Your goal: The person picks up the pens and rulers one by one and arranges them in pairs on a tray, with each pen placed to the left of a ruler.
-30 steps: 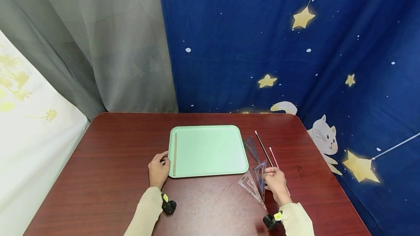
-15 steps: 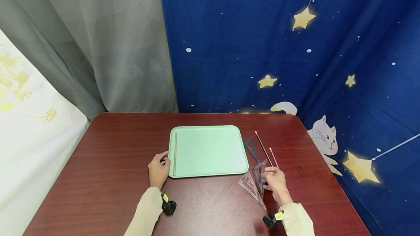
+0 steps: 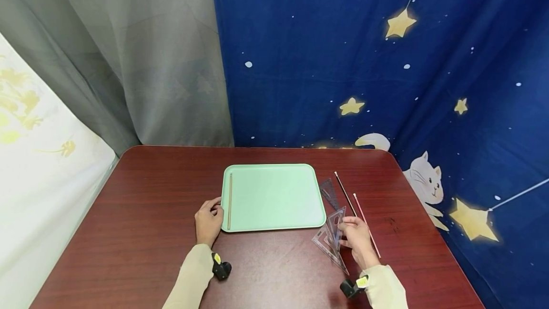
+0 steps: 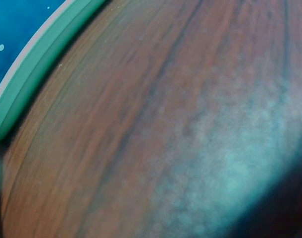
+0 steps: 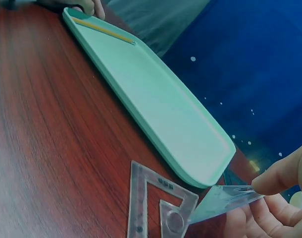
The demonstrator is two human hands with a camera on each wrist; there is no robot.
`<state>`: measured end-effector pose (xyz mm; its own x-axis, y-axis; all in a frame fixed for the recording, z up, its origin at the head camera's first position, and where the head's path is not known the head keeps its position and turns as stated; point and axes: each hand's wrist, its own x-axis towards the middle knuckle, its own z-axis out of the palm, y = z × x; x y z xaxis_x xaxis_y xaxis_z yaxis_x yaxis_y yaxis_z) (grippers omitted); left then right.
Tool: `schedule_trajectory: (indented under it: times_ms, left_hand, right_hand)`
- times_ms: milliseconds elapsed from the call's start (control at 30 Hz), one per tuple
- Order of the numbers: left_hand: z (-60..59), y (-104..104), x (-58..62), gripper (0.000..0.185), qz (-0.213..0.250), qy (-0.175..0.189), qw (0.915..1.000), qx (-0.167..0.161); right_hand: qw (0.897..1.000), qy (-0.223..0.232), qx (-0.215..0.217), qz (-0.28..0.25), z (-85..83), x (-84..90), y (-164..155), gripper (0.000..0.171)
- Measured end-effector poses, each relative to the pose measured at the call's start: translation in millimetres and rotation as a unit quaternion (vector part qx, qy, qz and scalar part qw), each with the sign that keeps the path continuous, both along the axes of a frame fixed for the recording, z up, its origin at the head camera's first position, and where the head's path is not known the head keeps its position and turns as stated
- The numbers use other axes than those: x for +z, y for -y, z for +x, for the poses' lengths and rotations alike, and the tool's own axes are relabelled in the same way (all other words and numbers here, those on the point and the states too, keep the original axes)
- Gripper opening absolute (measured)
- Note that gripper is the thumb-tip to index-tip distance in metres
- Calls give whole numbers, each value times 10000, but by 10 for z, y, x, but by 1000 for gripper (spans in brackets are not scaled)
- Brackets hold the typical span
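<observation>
Pinching a clear set square (image 3: 335, 229) in head view: right hand (image 3: 357, 237), lower right of frame, thumb and fingers on its edge. Held piece sits tilted over a second flat set square (image 3: 318, 237). Dark set square (image 3: 329, 192) lies just above, beside the tray's right edge. Black pencil (image 3: 344, 192) and pink pencil (image 3: 366, 223) run diagonally near the right hand. Green tray (image 3: 274, 197) at lower centre, tan pencil (image 3: 229, 199) along its left side. Left hand (image 3: 208, 222) touches the tray's left rim, fingers bent; can't tell if it pinches or just rests. All on brown table (image 3: 141, 232); grey curtain (image 3: 176, 61) upper left, blue star curtain (image 3: 309, 37) upper right.

Left wrist view: tray rim at upper left, wood grain across most of frame, blurred dark patch at lower right.

Right wrist view: thumb above, fingers below the held piece, lower right. Flat set square at bottom centre, near the tray's lower corner. Tan pencil at upper left, left hand's fingers at that end of the tray.
</observation>
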<state>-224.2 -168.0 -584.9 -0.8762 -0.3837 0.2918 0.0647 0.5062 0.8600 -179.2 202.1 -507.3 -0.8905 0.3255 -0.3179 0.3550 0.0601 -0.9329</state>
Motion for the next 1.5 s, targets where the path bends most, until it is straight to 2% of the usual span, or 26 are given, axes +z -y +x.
schedule_trajectory:
  times_ms: [533,967,1300,1500]
  left_hand:
    - [-9,26,-28,27,-7,-146,9999,47]
    - [-20,11,-24,27,38,42,10000,0]
    - [-7,8,3,28,64,60,10000,-31]
    - [-3,1,18,28,66,48,9999,-62]
  right_hand:
    - [9998,-114,-48,-146,-43,62,136,25]
    - [9989,-96,19,-459,-83,-51,245,22]
    - [9973,-114,237,-682,-142,-92,383,27]
    - [9962,-149,253,-816,-159,-124,494,24]
